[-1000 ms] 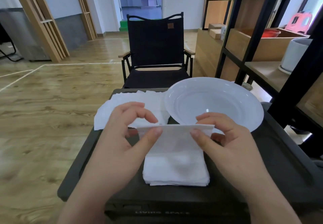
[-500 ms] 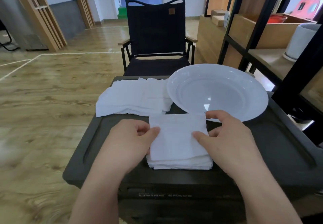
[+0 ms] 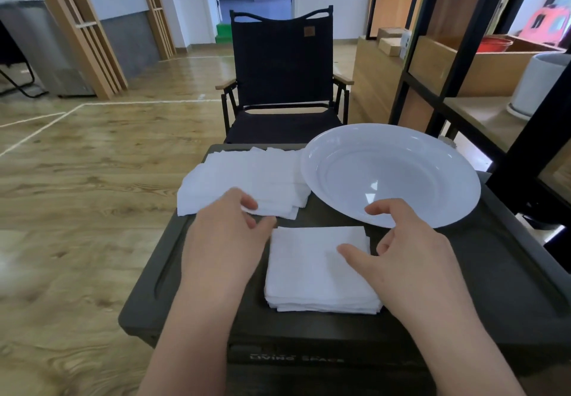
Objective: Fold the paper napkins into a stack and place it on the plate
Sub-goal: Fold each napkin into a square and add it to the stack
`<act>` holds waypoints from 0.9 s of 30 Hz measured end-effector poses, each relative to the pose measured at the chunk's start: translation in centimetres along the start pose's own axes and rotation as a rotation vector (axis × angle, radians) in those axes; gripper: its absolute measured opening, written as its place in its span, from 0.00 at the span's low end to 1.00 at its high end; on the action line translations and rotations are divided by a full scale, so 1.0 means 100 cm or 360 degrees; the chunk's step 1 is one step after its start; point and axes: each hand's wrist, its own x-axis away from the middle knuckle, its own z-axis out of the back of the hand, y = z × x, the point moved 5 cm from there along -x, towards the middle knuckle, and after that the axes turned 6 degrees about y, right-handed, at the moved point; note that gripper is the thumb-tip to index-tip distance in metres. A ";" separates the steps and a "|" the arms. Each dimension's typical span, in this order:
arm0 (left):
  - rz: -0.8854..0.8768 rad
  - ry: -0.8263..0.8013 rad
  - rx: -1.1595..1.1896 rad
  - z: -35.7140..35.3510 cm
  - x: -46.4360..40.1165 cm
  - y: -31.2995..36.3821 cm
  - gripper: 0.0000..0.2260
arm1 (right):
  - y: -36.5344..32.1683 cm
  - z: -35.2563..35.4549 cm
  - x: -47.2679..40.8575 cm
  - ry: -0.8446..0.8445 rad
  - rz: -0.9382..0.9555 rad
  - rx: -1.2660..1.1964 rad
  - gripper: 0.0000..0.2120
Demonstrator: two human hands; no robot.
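Resting on a dark table (image 3: 494,272), a white plate (image 3: 390,176), loose napkins (image 3: 244,179) and a folded stack (image 3: 318,272) lie around two hands.

The plate is just beyond the right hand (image 3: 411,259), whose relaxed fingers grasp nothing; its thumb lies on the stack, which sits between both hands. The loose napkins are beyond the left hand (image 3: 225,241), whose curled fingertips touch their near edge; if it grips them, I cannot tell.
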 end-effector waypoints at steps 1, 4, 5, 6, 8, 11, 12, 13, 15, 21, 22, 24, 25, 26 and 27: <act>-0.0113 0.0116 0.0000 0.001 -0.011 0.005 0.08 | -0.002 0.002 0.000 0.0045 0.0011 -0.0051 0.24; -0.0490 0.0008 -0.0236 -0.014 -0.040 0.017 0.14 | -0.004 0.002 -0.001 0.0060 0.0033 -0.0202 0.20; -0.0590 -0.0130 -0.0320 -0.022 -0.047 0.019 0.16 | -0.004 0.002 -0.002 0.0038 0.0029 -0.0243 0.19; -0.0659 -0.0248 -0.0374 -0.028 -0.051 0.020 0.17 | -0.003 0.001 -0.002 0.0014 0.0023 -0.0268 0.19; -0.0742 -0.0349 -0.0395 -0.034 -0.058 0.018 0.16 | -0.003 -0.002 -0.003 -0.0025 0.0023 -0.0277 0.19; -0.0791 -0.0122 -0.0244 -0.030 -0.067 0.020 0.13 | -0.002 -0.004 -0.004 -0.0054 0.0041 -0.0310 0.18; -0.0794 0.0003 -0.0205 -0.028 -0.071 0.022 0.13 | -0.001 -0.004 -0.004 -0.0049 0.0043 -0.0329 0.18; -0.0801 0.0052 -0.0192 -0.030 -0.076 0.025 0.13 | -0.001 -0.003 -0.005 -0.0042 0.0044 -0.0343 0.18; -0.0818 -0.0135 -0.0297 -0.045 -0.088 0.030 0.19 | -0.001 -0.003 -0.006 -0.0031 0.0042 -0.0368 0.18; -0.0978 -0.0315 -0.0662 -0.083 -0.101 0.043 0.16 | -0.001 -0.001 -0.010 -0.0022 0.0023 -0.0430 0.19; -0.0998 -0.0239 -0.0669 -0.083 -0.101 0.044 0.15 | 0.000 -0.001 -0.010 -0.0017 0.0019 -0.0429 0.19; -0.1010 -0.0139 -0.0662 -0.080 -0.101 0.046 0.15 | 0.001 0.001 -0.011 -0.0002 0.0021 -0.0434 0.19; -0.0993 -0.0110 -0.0649 -0.078 -0.101 0.045 0.15 | 0.002 0.001 -0.012 0.0005 0.0030 -0.0446 0.18; -0.0962 -0.0084 -0.0630 -0.073 -0.100 0.044 0.15 | 0.003 0.001 -0.011 0.0009 0.0041 -0.0460 0.18; -0.0915 -0.0050 -0.0588 -0.067 -0.098 0.044 0.14 | 0.003 0.000 -0.011 0.0009 0.0049 -0.0475 0.18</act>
